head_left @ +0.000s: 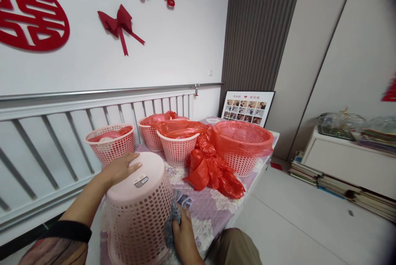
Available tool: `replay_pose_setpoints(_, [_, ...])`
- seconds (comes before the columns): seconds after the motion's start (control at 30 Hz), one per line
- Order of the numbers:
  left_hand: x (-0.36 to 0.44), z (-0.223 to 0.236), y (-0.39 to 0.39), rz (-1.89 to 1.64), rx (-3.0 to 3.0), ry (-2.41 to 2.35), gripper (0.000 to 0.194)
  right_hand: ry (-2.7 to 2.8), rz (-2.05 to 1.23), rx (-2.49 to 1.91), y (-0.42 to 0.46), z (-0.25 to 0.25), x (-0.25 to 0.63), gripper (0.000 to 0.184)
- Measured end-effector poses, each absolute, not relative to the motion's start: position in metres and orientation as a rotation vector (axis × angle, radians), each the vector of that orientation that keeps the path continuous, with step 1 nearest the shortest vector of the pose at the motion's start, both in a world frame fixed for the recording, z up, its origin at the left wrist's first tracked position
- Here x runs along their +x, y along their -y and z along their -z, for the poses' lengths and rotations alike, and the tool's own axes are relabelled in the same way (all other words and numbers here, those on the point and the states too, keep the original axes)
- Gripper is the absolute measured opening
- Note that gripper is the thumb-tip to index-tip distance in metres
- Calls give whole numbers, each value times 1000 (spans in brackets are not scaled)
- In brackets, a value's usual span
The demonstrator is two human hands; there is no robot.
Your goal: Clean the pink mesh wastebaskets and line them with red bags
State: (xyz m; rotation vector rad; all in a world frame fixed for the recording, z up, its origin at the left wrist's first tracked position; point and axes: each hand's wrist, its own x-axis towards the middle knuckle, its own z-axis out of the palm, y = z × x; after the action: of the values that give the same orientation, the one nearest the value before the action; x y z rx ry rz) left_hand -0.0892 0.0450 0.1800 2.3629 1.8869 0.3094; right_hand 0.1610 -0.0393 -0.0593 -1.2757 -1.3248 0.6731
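Upside down at the front of the table stands a pink perforated plastic wastebasket (142, 211), a label on its upturned base. My left hand (122, 169) lies on that base near its left edge, fingers stretched out. At the basket's lower right side, my right hand (185, 232) grips a grey cloth (173, 217) and presses it to the perforated wall. Just behind lie a roll of red plastic bags (198, 168) and loose crumpled red bags (222, 178).
Behind are more pink baskets (177, 151) with red bags in them, and one at right lined with a red bag (243, 139). A flowered cloth covers the table (213, 211). A white radiator (77, 133) runs along the wall. My knee (238, 248) is by the table's edge.
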Motion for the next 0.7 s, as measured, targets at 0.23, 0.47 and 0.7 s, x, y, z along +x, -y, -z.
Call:
replay_pose_setpoints(0.23, [-91,-178,-48,-317,2373,-1892,82,1380,-684,-1158,60,-46,134,56])
replay_pose_setpoints(0.47, [-91,-177,-49,-319,2391,-1878,81,1513,-549,-1127,68,-29,120,71])
replay_pose_setpoints(0.7, [-88,-181,-45,-327,2375,-1884,80,1307,-602,-1336,73,107,149,58])
